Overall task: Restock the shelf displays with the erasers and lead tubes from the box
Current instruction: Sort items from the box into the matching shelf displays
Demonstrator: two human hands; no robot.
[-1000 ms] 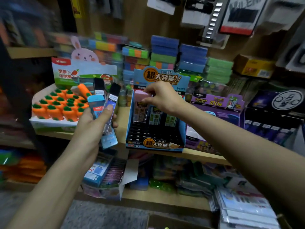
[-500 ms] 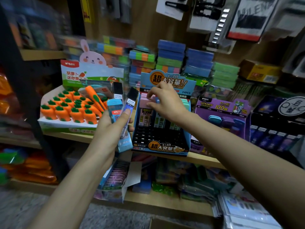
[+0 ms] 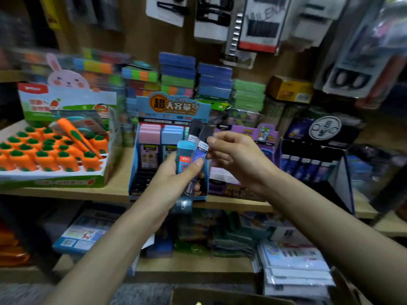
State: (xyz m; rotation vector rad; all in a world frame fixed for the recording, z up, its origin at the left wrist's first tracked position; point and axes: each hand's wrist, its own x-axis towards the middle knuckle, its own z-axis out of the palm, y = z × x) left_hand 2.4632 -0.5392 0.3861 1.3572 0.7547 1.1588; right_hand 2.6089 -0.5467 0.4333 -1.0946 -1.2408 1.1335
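My left hand (image 3: 176,179) grips a bunch of lead tubes (image 3: 193,148), blue and teal with black caps, held upright in front of the blue display box (image 3: 169,108) on the middle shelf. My right hand (image 3: 237,157) is at the top of the tubes, its thumb and fingers pinching the rightmost one. Inside the display box, pink and blue topped tubes (image 3: 160,133) fill the back row. Its dark front slots show below. A cardboard box (image 3: 220,297) shows at the bottom edge.
A carrot eraser tray (image 3: 52,155) with a rabbit header stands on the left. Purple (image 3: 246,133) and black (image 3: 317,150) displays stand to the right. Stacked coloured pads (image 3: 178,73) line the back wall. Packets fill the lower shelf (image 3: 198,265).
My right hand left the back row of the display box and came down to the tubes. My left hand carried the tubes to the right, in front of the display box.
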